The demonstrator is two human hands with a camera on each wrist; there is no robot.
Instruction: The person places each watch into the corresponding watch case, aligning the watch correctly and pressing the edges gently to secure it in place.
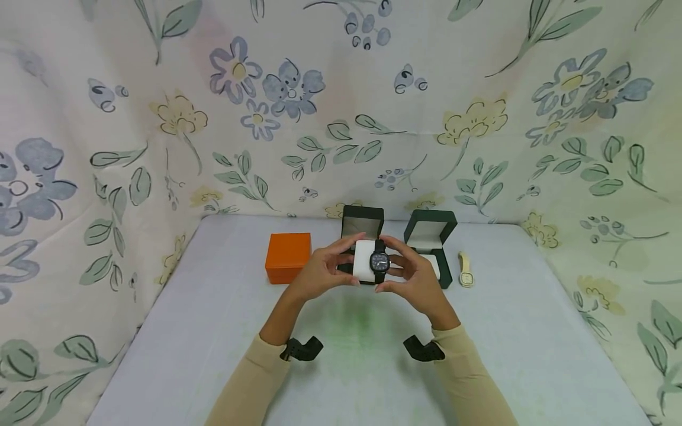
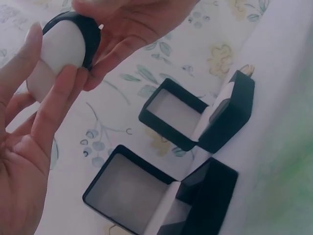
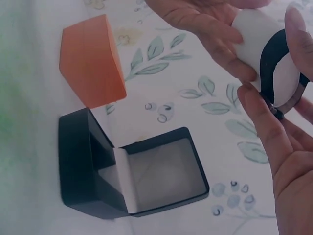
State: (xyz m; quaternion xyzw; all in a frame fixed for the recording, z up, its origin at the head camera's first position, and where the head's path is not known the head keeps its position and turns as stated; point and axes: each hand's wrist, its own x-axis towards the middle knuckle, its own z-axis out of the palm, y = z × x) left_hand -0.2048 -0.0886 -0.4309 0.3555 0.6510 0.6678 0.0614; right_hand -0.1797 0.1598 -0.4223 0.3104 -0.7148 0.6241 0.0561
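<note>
Held up in front of me is a white watch cushion (image 1: 364, 260) with a black wristwatch (image 1: 379, 262) strapped round it. My left hand (image 1: 321, 270) grips the cushion's left end between thumb and fingers. On the other side my right hand (image 1: 417, 278) grips the watch end, thumb and index finger at the strap's edges. The square watch face is turned toward the head camera. Behind the hands stands an open dark box (image 1: 363, 220), its base partly hidden; the right wrist view shows its hollow interior (image 3: 108, 174) without a cushion.
Right of it, another open dark green box (image 1: 430, 228) contains a white cushion. A gold watch (image 1: 466, 271) lies flat at the far right. To the left sits a closed orange box (image 1: 288, 258). Floral cloth (image 1: 319, 118) hangs behind the white table (image 1: 224, 331).
</note>
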